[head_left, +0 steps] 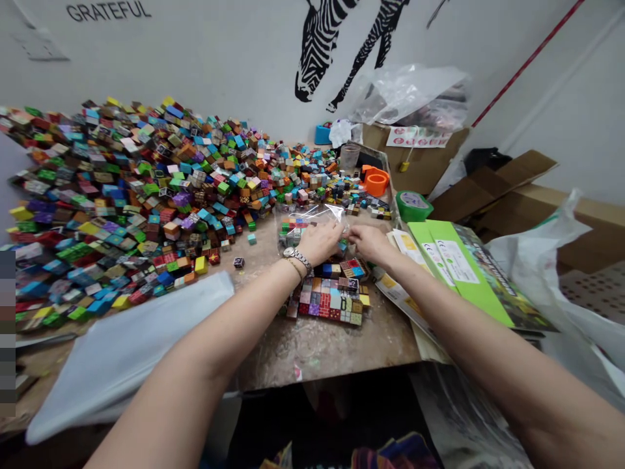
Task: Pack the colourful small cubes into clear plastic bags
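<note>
On the pale wall [209, 65], at upper left, reads "GRATEFUL" in dark capitals. On the white labels [454, 262] of the bright green packaging [481, 290], shows "CE", with finer print too small to read. On the sticker sheet [420, 137] across the cardboard box [432, 163], shows round red marks, illegible. On the dark printed cover [520, 293], bears blurred, unreadable lettering.

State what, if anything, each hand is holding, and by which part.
The left hand lies over the right side of the clear bag; the right hand is at or beside that edge. Whether either grips it cannot be told.
</note>
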Motion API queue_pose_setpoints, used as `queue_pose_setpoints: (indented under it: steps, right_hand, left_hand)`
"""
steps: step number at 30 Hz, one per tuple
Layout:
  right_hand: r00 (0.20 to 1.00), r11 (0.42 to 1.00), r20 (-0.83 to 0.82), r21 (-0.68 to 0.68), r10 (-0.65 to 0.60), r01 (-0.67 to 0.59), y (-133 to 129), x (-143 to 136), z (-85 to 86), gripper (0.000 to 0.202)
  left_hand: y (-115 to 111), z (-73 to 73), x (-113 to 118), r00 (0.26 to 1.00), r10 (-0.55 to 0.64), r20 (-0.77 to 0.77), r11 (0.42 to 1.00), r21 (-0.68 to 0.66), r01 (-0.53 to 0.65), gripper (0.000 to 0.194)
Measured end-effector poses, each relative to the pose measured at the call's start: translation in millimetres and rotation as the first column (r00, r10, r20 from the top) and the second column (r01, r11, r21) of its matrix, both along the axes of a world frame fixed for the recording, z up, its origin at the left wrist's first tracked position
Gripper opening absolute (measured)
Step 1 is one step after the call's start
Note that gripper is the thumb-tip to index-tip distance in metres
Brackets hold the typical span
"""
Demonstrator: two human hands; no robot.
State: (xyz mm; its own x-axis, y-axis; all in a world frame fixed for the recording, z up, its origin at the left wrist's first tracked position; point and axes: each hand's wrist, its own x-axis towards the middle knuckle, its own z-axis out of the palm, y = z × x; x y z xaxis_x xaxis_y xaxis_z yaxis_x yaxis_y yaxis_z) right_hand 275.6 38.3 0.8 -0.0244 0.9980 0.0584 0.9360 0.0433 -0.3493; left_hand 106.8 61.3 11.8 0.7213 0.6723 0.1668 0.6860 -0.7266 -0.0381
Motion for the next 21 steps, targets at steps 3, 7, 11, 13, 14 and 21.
queue_pose_setpoints:
  steps: [3,7,11,13,14,21]
  right_hand:
    - [1.000,1.000,0.023,-0.005,0.008,-0.008,-3.6,0.5,-2.4,0.020]
    - [0.999,0.999,0.037,-0.015,0.038,-0.037,-4.7,0.1,-4.4,0.021]
    - [0.998,0.998,0.044,-0.035,0.054,-0.052,-3.1,-1.4,-4.4,0.019]
    - [0.998,0.998,0.044,-0.042,0.052,-0.050,-3.2,-2.2,-3.9,0.018]
    - [0.998,0.998,0.042,-0.043,0.052,-0.050,-3.8,-2.4,-3.5,0.018]
    - [0.999,0.998,0.011,-0.049,0.034,-0.033,-4.4,7.6,1.3,0.022]
  left_hand:
    - [-0.5,-2.0,4.3,0.998,0.061,0.004,0.998,-0.013,-0.061,0.033]
    - [-3.0,-2.9,8.8,0.994,0.105,0.000,0.994,0.001,-0.105,0.026]
    - [-4.9,-1.8,14.8,0.990,0.143,-0.006,0.990,-0.002,-0.143,0.029]
    - [-4.8,-1.6,17.1,0.990,0.144,-0.007,0.990,-0.006,-0.144,0.030]
    - [-4.2,-1.7,17.4,0.991,0.137,-0.006,0.991,-0.008,-0.137,0.030]
    - [4.3,-4.5,7.9,0.994,0.111,0.001,0.993,-0.039,-0.111,0.039]
